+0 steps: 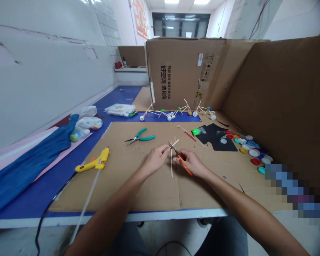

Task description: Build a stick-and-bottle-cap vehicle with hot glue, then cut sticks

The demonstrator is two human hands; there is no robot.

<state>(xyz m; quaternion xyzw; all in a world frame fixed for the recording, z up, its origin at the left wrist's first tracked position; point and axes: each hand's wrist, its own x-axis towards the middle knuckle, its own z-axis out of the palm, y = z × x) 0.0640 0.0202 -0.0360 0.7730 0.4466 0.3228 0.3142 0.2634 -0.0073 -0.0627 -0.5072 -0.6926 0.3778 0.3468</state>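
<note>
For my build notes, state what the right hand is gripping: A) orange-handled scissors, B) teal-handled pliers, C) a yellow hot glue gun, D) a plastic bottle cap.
A. The right hand grips the orange-handled scissors, their blades up by the thin wooden sticks that the left hand holds.

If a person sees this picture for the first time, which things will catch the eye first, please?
The eye goes first to the centre of the cardboard sheet, where the left hand holds thin wooden sticks and the right hand holds orange-handled scissors beside them. A bright yellow glue gun lies to the left, and colourful plastic bottle caps lie to the right. Small stick models stand farther ahead.
</note>
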